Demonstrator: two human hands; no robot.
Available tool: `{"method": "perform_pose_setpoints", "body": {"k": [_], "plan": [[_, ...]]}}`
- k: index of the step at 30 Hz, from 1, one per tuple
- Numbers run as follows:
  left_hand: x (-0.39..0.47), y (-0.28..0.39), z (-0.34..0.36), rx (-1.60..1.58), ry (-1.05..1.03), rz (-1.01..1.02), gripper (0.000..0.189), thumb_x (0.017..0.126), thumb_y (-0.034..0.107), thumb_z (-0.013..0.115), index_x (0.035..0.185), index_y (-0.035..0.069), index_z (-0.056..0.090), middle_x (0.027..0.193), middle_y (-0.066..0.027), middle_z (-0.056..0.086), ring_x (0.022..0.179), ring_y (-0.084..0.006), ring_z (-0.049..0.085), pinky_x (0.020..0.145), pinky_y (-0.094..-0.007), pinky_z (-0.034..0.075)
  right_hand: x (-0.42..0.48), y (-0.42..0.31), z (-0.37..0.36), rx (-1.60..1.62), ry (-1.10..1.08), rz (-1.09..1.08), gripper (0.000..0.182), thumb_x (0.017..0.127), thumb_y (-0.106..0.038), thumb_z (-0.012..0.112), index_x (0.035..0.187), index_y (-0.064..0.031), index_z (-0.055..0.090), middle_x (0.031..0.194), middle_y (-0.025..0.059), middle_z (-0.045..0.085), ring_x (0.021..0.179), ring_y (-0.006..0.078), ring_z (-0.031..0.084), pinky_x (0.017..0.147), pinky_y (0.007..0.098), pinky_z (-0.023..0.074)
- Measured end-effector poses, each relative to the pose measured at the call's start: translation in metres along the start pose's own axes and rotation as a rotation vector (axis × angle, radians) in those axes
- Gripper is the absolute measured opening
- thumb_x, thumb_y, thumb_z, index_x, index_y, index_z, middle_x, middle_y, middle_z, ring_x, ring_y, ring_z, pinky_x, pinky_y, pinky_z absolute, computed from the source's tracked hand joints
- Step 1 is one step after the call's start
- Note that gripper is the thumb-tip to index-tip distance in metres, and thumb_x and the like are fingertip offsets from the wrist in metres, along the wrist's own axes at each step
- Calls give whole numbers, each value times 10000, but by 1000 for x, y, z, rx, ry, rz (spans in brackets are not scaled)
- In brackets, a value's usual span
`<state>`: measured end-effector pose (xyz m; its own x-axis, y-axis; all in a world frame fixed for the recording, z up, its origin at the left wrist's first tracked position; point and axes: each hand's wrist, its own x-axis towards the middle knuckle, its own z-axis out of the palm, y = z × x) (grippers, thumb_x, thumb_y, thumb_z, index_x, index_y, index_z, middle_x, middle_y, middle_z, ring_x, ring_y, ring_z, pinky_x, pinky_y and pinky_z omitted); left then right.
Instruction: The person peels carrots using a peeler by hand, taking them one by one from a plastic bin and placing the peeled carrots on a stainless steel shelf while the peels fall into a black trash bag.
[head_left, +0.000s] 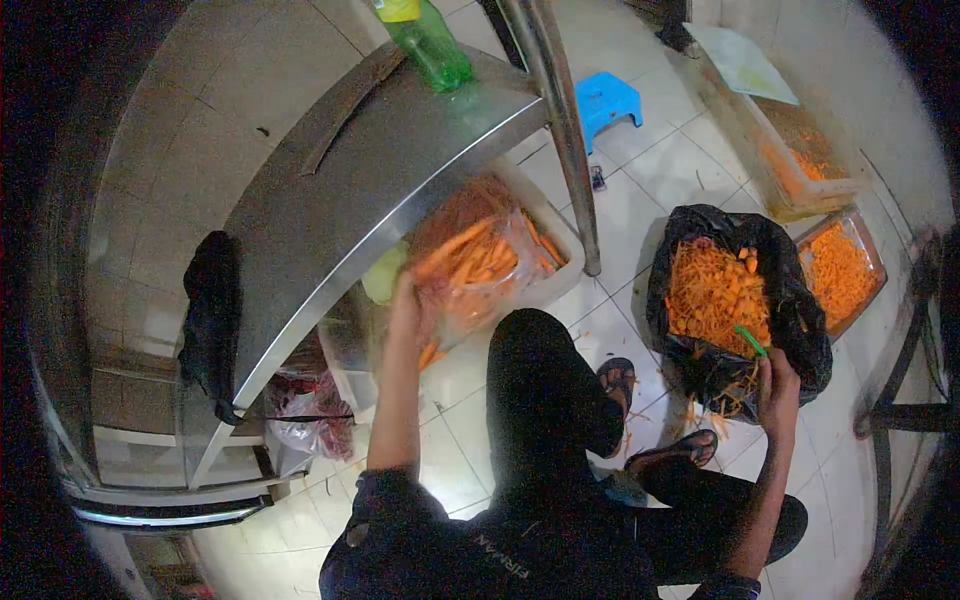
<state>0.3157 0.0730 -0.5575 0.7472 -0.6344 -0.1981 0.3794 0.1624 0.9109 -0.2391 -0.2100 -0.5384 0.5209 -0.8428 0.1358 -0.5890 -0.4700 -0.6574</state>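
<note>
My right hand (780, 379) grips a small green vegetable peeler (750, 341) over a black plastic bag (814, 334) on the floor. Orange carrot peelings and carrot pieces (716, 296) fill the bag's open top. My left hand (409, 296) reaches to the near left side of a pale plastic tub (574, 259), partly beneath the table edge. Whole carrots (476, 259) lie in that tub, some under clear plastic film. The left fingers are blurred and partly hidden, so whether they hold a carrot is unclear.
A metal table (360, 195) overhangs the tub and bears a green bottle (442, 60); its leg (574, 180) stands beside the tub. To the right are a tray of shredded carrot (840, 270) and a long bin (750, 120). A blue stool (607, 101) stands farther off.
</note>
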Motion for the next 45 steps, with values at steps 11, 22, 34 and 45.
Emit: {"method": "perform_pose_setpoints", "body": {"k": [11, 22, 34, 45], "plan": [[-96, -54, 266, -112, -907, -572, 474, 897, 212, 518, 1325, 46, 400, 977, -112, 582, 841, -276, 666, 753, -397, 565, -18, -55, -20, 213, 75, 174, 147, 991, -152, 518, 1037, -22, 568, 762, 201, 578, 731, 395, 607, 650, 449, 462], [-157, -159, 366, -149, -1047, -851, 460, 1033, 519, 340, 1041, 91, 508, 911, -50, 545, 829, -237, 613, 772, -398, 510, -23, -14, -37, 124, 353, 248, 172, 1019, -164, 453, 1101, -22, 504, 784, 240, 588, 757, 446, 608, 660, 477, 467], [-101, -166, 341, 176, -757, -543, 394, 1043, 376, 382, 1122, 33, 560, 777, -30, 532, 663, -135, 546, 546, -279, 458, -29, -50, 28, 113, 102, -163, 195, 936, -136, 571, 1088, -16, 547, 942, 201, 590, 883, 415, 610, 751, 479, 497], [-120, -186, 346, -131, -557, -694, 466, 1022, 503, 412, 1275, 133, 539, 750, 18, 518, 555, -87, 490, 456, -225, 400, -34, -54, 53, 70, 38, -175, 150, 921, -110, 594, 1046, -36, 556, 917, 172, 597, 844, 389, 633, 689, 459, 512]]}}
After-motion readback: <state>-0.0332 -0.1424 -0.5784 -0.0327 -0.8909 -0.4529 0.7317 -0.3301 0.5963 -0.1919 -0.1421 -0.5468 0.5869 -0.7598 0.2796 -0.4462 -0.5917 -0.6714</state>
